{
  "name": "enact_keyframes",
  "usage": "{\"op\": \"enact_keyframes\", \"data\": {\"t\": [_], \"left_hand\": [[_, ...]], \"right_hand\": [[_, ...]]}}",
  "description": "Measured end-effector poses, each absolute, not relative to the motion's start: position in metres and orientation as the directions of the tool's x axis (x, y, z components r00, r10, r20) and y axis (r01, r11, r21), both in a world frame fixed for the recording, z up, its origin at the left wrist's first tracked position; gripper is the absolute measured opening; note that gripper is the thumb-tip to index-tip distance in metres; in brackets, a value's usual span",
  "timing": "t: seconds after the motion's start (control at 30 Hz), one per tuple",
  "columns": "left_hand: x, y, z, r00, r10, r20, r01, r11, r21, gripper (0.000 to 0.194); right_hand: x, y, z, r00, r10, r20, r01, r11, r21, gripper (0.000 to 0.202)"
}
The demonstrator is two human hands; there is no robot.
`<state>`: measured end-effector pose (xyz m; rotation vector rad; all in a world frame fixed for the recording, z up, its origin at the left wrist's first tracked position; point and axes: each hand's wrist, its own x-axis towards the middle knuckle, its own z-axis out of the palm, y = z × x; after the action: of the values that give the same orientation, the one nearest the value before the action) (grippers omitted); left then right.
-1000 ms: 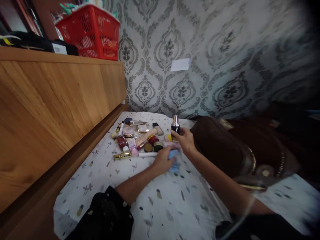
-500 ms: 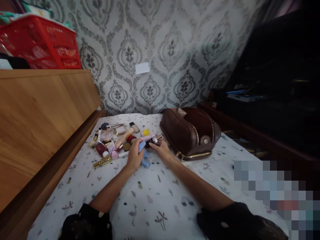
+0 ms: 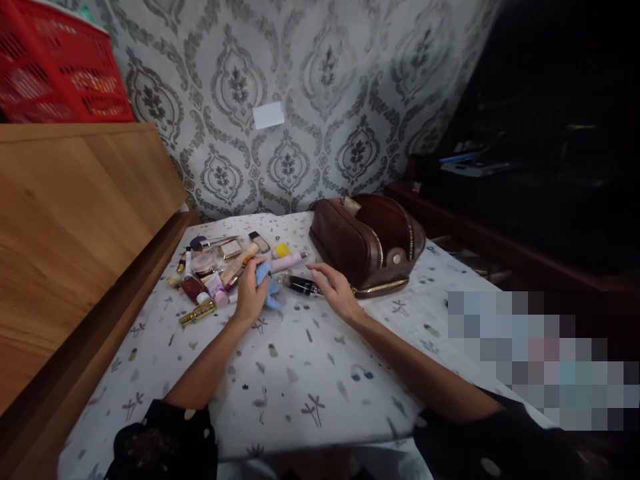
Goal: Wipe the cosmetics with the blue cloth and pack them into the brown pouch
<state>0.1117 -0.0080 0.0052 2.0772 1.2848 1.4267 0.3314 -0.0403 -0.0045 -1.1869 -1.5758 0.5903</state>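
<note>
My left hand [image 3: 251, 293] is closed around a blue cloth [image 3: 270, 291] at the right edge of a cluster of cosmetics. A dark tube with a clear end [image 3: 299, 285] lies on the patterned white cloth between my hands. Just right of it, my right hand [image 3: 334, 288] is open, fingers apart, with nothing seen in it. Near my left hand lie a pink tube [image 3: 286, 262], a yellow-topped item [image 3: 282, 251], a gold bottle [image 3: 198, 312] and a dark red bottle [image 3: 193, 288]. The open brown bag [image 3: 345, 243] stands beyond my right hand.
A wooden cabinet [image 3: 75, 220] borders the left side, with a red basket [image 3: 95, 73] on top. The patterned wall [image 3: 300, 73] rises behind the table. Dark furniture [image 3: 550, 200] stands on the right, beside a blurred patch.
My right hand has let go of the dark tube, which now lies on the cloth, and its fingers have opened. My left hand still holds the blue cloth. The view has shifted.
</note>
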Motion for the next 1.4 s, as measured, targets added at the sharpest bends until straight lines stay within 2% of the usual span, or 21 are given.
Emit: {"op": "enact_keyframes", "data": {"t": [0.17, 0.4, 0.47, 0.6, 0.67, 0.73, 0.9, 0.97, 1.03, 1.23, 1.4], "left_hand": [[0.111, -0.015, 0.013, 0.144, 0.783, 0.605, 0.514, -0.581, 0.631, 0.033], [0.136, -0.018, 0.031, 0.295, 0.674, 0.677, 0.572, -0.692, 0.44, 0.032], [0.149, -0.015, 0.032, 0.413, 0.655, 0.634, 0.567, -0.729, 0.384, 0.036], [0.165, -0.011, 0.023, 0.668, 0.639, 0.381, 0.545, -0.769, 0.334, 0.027], [0.165, -0.014, 0.017, 0.707, 0.637, 0.308, 0.543, -0.768, 0.341, 0.027], [0.159, -0.02, 0.013, 0.711, 0.639, 0.294, 0.558, -0.767, 0.317, 0.03], [0.139, -0.045, 0.006, 0.737, 0.613, 0.284, 0.601, -0.787, 0.14, 0.04], [0.132, -0.054, 0.005, 0.743, 0.611, 0.274, 0.61, -0.786, 0.101, 0.042], [0.126, -0.06, 0.007, 0.735, 0.621, 0.272, 0.615, -0.78, 0.118, 0.043], [0.114, -0.059, 0.021, 0.623, 0.739, 0.258, 0.587, -0.659, 0.471, 0.022], [0.121, -0.051, 0.012, 0.561, 0.779, 0.28, 0.603, -0.617, 0.506, 0.028]], "right_hand": [[0.336, -0.05, -0.023, -0.078, 0.862, 0.501, 0.672, 0.417, -0.612, 0.039], [0.337, -0.063, -0.033, -0.201, 0.846, 0.493, 0.77, 0.448, -0.454, 0.041], [0.338, -0.066, -0.032, -0.233, 0.848, 0.476, 0.784, 0.453, -0.424, 0.037], [0.339, -0.068, -0.029, -0.268, 0.857, 0.44, 0.814, 0.446, -0.373, 0.028], [0.339, -0.068, -0.028, -0.278, 0.857, 0.434, 0.821, 0.447, -0.356, 0.026], [0.339, -0.069, -0.027, -0.299, 0.855, 0.425, 0.82, 0.458, -0.344, 0.025], [0.34, -0.07, -0.022, -0.374, 0.839, 0.396, 0.802, 0.507, -0.316, 0.023], [0.341, -0.07, -0.021, -0.416, 0.824, 0.386, 0.776, 0.543, -0.322, 0.022], [0.343, -0.069, -0.02, -0.446, 0.812, 0.377, 0.743, 0.571, -0.351, 0.021], [0.343, -0.069, -0.018, -0.494, 0.784, 0.376, 0.576, 0.619, -0.534, 0.022], [0.34, -0.074, -0.014, -0.419, 0.852, 0.313, 0.465, 0.498, -0.732, 0.033]]}}
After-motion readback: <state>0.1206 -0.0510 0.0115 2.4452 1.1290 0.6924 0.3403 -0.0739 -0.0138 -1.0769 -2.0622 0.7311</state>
